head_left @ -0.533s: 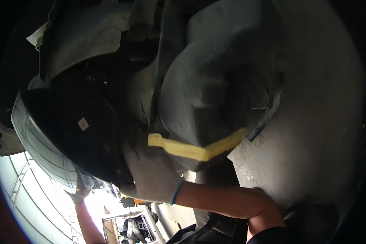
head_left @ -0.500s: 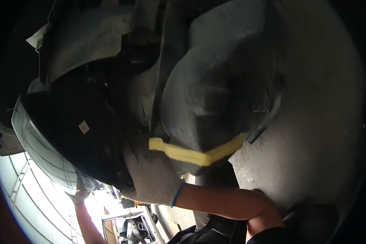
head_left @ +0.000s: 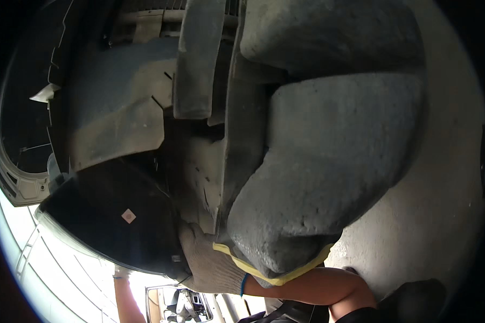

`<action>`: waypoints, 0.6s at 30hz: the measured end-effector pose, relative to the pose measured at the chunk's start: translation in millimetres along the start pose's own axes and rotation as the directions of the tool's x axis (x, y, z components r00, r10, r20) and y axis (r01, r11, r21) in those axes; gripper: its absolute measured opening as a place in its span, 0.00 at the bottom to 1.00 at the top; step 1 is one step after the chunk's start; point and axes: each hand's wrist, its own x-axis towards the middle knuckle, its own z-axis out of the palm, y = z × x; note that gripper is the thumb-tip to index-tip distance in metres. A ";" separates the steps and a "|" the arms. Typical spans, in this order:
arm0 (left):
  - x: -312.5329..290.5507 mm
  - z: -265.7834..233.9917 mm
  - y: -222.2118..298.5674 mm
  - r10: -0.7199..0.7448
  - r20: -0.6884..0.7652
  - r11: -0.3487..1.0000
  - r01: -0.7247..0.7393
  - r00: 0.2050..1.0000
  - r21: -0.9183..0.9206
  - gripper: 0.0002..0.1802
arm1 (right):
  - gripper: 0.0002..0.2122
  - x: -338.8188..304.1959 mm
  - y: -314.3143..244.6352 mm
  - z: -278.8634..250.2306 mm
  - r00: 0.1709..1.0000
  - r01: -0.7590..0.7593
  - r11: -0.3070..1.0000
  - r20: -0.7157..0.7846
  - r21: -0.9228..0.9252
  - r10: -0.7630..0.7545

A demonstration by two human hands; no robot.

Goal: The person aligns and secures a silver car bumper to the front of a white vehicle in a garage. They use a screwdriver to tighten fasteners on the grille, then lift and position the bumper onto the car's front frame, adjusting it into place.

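A car headlight (head_left: 108, 215) with a black housing, a small pale square label and a clear curved lens lies at the left. My right hand (head_left: 213, 264), in a knitted glove with a blue cuff edge, grips the housing's near right edge; its fingertips are partly hidden. Under the lens side, my left hand (head_left: 122, 272) is mostly hidden, with only a bit of glove and the wrist showing. Just right of my right hand, yellow tape (head_left: 277, 280) runs along the lower edge of a dark grey moulded panel (head_left: 334, 145).
Grey plastic flaps (head_left: 199, 64) and a bent shield (head_left: 118, 107) sit above the headlight. A pale open panel (head_left: 29, 185) stands at the far left. Concrete floor (head_left: 442, 188) spreads along the right. Below, a vehicle with an open door frame (head_left: 180, 304) shows.
The headlight, my right hand and the taped edge sit lower in the picture. More of the grey panel and flaps shows. Less of my left hand is visible.
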 end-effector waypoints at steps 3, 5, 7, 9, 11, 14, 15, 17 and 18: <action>-1.8 2.2 2.2 -0.008 0.007 1.000 0.008 1.000 0.025 0.48 | 0.37 -1.8 -1.4 -0.2 1.000 0.000 1.000 0.019 0.017 0.000; -3.6 2.2 3.0 -0.019 0.008 0.999 0.019 1.000 0.041 0.46 | 0.36 -4.6 -2.0 -0.1 1.000 -0.005 1.000 0.028 0.025 0.004; -6.7 3.3 4.0 -0.024 0.012 0.998 0.024 1.000 0.056 0.45 | 0.36 -5.9 -1.7 0.9 0.999 -0.006 0.999 0.036 0.034 0.004; -4.3 6.6 4.2 -0.032 0.024 0.998 0.030 0.999 0.062 0.43 | 0.36 -9.0 -2.3 -0.8 0.999 -0.010 0.999 0.041 0.036 0.009; -0.2 11.5 5.8 -0.040 0.042 0.996 0.037 0.998 0.078 0.42 | 0.35 -12.1 -3.7 -0.7 0.999 -0.010 0.999 0.038 0.039 0.009; 14.4 21.3 13.1 -0.039 0.095 0.995 0.029 0.995 0.100 0.40 | 0.35 -15.9 -5.9 -5.2 1.000 -0.007 0.999 0.017 0.032 0.007; 6.4 17.2 8.9 -0.054 0.089 0.994 0.044 0.995 0.103 0.39 | 0.34 -18.5 -3.1 -0.7 0.999 -0.013 0.999 0.034 0.043 0.012; -3.9 12.1 2.8 -0.078 0.086 0.992 0.068 0.993 0.107 0.38 | 0.34 -21.1 2.7 5.6 0.998 -0.023 0.998 0.061 0.051 0.020; -4.4 10.7 1.4 -0.080 0.092 0.992 0.070 0.993 0.108 0.37 | 0.34 -21.8 3.8 8.2 0.998 -0.017 0.999 0.064 0.051 0.014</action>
